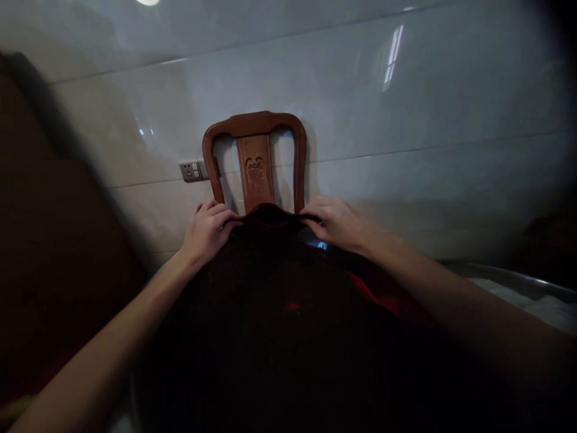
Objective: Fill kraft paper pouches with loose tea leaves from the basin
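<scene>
Two bare hands with a dark, near-black sheet of soft material, probably cloth (270,288), set out here by reference to the reddish-brown carved wooden chair back (256,123). The sheet lies on the wearer's side of the chair back and spreads downward from it, hiding whatever is below; its lower parts sink into shadow, and its full outline cannot be made out. Red patches (374,293) show on or within it, to the right of the chair back and lower.

The governing relation is that of the upper edge (270,207) to the two hands. This edge runs crosswise, roughly parallel to the top rail of the chair back, and spans the interval between the grips; at its middle it bows upward before the carved splat (a shadowed gap just beneath suggests an opening, though this is a judgement). Whether the sheet's longer axis follows this edge or runs toward the wearer cannot be told.

The left hand (207,231) pinches the edge between thumb and fingers at the foot of the chair back's left post; the right hand (336,224) pinches it likewise, just beside the right post. Neither hand is clearly nearer the middle. Contact with the wood cannot be confirmed.

Behind the chair back stands a pale, glossy tiled wall (360,108), with a grey rectangular socket plate (191,171) beside the left post.
</scene>
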A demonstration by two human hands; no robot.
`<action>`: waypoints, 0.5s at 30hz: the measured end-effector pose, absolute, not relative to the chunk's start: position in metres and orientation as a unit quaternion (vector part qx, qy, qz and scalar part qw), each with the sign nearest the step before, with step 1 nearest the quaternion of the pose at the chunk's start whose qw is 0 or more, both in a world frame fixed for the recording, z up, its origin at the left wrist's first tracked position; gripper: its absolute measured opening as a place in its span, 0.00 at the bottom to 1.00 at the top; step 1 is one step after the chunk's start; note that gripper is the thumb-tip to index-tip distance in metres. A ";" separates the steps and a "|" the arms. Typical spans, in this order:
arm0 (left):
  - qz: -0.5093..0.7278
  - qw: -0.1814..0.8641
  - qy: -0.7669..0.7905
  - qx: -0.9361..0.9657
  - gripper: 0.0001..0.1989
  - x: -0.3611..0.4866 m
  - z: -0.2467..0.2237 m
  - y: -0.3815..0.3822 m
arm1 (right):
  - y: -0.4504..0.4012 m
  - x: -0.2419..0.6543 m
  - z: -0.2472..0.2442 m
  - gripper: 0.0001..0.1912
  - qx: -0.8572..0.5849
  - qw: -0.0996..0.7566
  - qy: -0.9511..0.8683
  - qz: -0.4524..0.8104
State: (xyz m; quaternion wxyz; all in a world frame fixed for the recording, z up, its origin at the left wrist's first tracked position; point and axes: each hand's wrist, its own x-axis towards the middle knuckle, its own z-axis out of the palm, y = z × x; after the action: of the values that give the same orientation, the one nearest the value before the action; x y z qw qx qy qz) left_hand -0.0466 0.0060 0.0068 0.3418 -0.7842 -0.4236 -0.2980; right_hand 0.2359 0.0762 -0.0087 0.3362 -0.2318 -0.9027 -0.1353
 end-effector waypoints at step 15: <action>-0.277 0.324 -0.432 -0.795 0.11 -0.037 0.009 -0.001 | 0.063 0.226 -0.009 0.10 -0.211 0.332 -0.912 -0.115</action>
State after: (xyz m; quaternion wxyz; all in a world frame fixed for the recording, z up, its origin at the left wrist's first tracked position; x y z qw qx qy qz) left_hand -0.0370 -0.0011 0.0085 0.3241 -0.7949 -0.4317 -0.2770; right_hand 0.2261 0.0634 -0.0090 0.3322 -0.2114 -0.9120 -0.1149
